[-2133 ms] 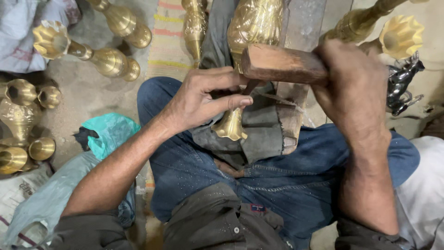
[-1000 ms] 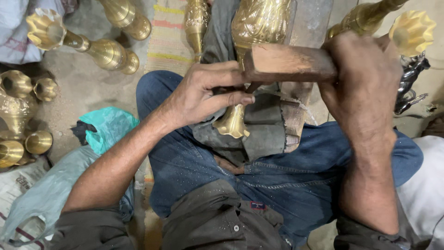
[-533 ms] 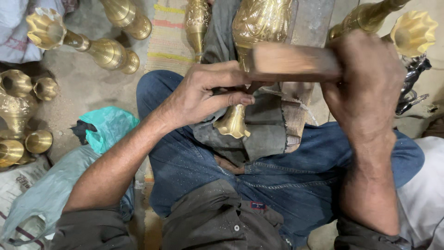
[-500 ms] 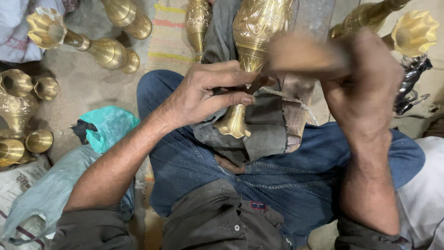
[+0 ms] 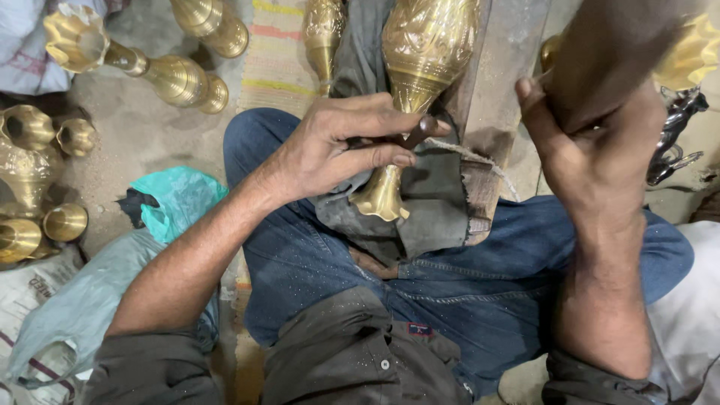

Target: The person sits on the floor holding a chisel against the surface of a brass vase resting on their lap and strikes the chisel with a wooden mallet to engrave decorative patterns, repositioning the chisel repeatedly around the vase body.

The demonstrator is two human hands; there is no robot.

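You sat on the floor with a brass vase lying across your lap, its flared foot toward you and resting on a grey cloth spread over your jeans, its embossed body running up to the top edge of the view. Your left hand was closed on a short dark chisel, thumb and fingers pinched round it, its tip set at the vase's narrow neck. Your right hand was clamped on a wooden mallet, raised and blurred near the top right corner, well apart from the left.

I judged the vase to be hard, smooth and apt to roll: thin brass, probably hollow, which dents rather than breaks. The neck just above the foot was the natural place to steady it, with the cloth stopping it sliding. The chisel was small and stiff and wanted a firm pinch low on the shaft.

More brass vases lay along the floor's left edge, beside a teal plastic bag.
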